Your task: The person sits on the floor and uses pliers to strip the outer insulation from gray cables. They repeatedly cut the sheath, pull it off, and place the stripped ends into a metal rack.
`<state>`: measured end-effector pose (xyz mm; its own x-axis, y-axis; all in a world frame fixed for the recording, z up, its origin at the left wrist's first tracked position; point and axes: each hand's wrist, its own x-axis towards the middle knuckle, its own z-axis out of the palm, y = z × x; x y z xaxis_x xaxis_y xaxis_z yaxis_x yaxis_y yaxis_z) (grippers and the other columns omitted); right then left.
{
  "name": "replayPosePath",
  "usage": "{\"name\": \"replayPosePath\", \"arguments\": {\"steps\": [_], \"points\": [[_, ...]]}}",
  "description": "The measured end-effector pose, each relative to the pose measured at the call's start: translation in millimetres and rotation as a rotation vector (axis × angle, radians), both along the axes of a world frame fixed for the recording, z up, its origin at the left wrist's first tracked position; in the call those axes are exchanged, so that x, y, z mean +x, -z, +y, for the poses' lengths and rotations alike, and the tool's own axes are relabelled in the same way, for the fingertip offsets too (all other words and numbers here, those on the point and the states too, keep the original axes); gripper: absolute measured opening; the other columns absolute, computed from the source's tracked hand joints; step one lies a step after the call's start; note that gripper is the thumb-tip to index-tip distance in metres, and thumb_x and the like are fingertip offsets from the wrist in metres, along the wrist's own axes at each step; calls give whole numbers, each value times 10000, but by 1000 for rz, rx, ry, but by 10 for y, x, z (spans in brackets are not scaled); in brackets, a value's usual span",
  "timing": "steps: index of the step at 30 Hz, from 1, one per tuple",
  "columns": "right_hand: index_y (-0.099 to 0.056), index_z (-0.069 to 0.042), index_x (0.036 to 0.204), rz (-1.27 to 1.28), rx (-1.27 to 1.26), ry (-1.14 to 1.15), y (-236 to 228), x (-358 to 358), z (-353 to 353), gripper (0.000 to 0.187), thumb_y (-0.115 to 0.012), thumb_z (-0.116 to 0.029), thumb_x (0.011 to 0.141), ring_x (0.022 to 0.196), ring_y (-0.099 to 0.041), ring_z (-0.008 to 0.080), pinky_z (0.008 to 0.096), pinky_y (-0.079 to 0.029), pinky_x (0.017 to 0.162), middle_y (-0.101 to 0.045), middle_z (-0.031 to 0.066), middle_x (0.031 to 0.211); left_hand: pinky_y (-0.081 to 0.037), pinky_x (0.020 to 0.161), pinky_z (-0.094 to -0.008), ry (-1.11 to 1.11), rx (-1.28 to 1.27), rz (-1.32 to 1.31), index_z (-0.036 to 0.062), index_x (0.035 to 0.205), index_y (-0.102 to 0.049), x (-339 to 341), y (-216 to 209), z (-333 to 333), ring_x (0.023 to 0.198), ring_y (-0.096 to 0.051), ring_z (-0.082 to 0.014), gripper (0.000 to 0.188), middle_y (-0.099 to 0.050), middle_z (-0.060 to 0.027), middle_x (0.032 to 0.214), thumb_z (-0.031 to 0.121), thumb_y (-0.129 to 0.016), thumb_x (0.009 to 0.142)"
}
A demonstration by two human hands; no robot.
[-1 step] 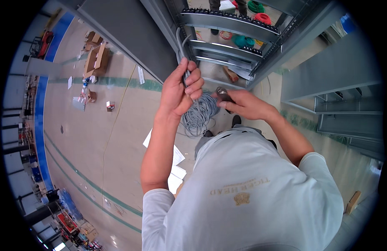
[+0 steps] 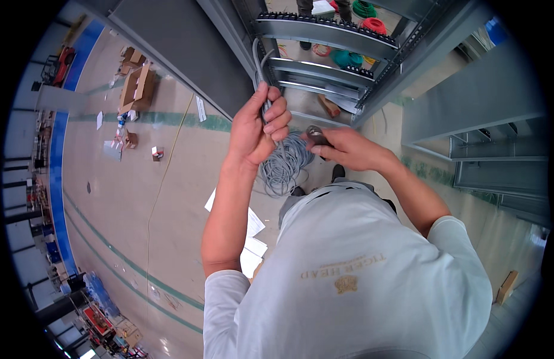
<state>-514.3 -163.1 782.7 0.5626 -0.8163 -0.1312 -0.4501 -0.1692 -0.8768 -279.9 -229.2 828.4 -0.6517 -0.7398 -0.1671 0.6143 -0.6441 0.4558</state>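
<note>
My left hand (image 2: 262, 122) is closed around grey cables (image 2: 257, 57), which rise from the fist along the cabinet's left post. Below the fist, the grey cable hangs toward a loose coil of cable (image 2: 283, 170) on the floor. To the right, at about the same height, my right hand (image 2: 349, 148) grips a small dark object with a rounded, shiny metallic end (image 2: 314, 134). Its exact kind does not show, and the fingers cover most of it. The object is apart from the cables in my left hand.
Ahead stands an open grey metal cabinet frame (image 2: 325, 33) with rails of black terminals. Another grey cabinet (image 2: 474, 113) is at the right. Papers (image 2: 253, 254) lie by my left arm, an open cardboard box (image 2: 136, 87) farther left. Another person's legs (image 2: 305, 24) show behind the frame.
</note>
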Motion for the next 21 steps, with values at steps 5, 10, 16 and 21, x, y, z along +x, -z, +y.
{"name": "replayPosePath", "arguments": {"steps": [5, 10, 16, 21], "points": [[-586, -8, 1370, -364, 439, 21, -125, 59, 28, 384, -602, -186, 1029, 807, -659, 121, 298, -562, 764, -697, 53, 1078, -309, 471, -226, 108, -4, 71, 129, 987, -502, -15, -5, -74, 539, -347, -67, 310, -372, 42, 705, 391, -405, 1120], [-579, 10, 1372, -625, 557, 148, -181, -111, 178, 386, -630, -112, 1009, 880, -703, 134, 276, -593, 811, -685, 63, 1087, -271, 414, -226, 110, -17, -152, 127, 960, -494, 2, 66, 4, 487, -310, -57, 326, -358, 46, 664, 414, -444, 1106], [-581, 8, 1369, -768, 433, 272, -227, -41, 101, 411, -649, -70, 972, 863, -696, 149, 291, -574, 807, -682, 89, 1113, -246, 426, -216, 96, -265, -693, 75, 1014, -609, -129, 381, 680, 508, -377, -16, 166, -544, 51, 715, 224, -680, 994], [-577, 16, 1363, -734, 481, 239, -227, -5, 242, 406, -645, -40, 967, 767, -655, 123, 290, -552, 732, -678, 81, 1082, -259, 434, -220, 216, -490, -708, 45, 1254, -643, -120, 403, 793, 496, -355, -21, 378, -524, 60, 706, 247, -730, 947]]}}
